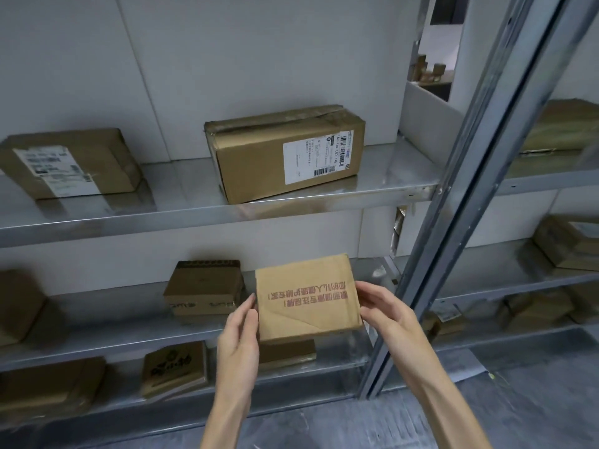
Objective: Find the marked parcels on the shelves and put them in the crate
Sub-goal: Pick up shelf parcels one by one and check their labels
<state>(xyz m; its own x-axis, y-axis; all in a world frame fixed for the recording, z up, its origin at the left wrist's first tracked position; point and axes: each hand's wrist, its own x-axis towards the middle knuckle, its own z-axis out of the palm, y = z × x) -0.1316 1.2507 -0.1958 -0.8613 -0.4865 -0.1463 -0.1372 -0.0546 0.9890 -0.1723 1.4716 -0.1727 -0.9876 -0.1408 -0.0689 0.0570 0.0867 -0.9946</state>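
Observation:
I hold a small brown cardboard parcel (pixel 306 296) with red printed characters, upside down, in front of the middle shelf. My left hand (pixel 238 335) grips its left edge and my right hand (pixel 385 311) grips its right edge. The parcel is lifted off the shelf, with its broad face turned to me. No crate is in view.
Metal shelves (pixel 181 218) hold more parcels: a long box with a white label (pixel 285 153) and a labelled box (pixel 68 163) on the upper shelf, a small box (pixel 204 288) beside my left hand, several below. A grey upright post (pixel 460 202) stands at the right.

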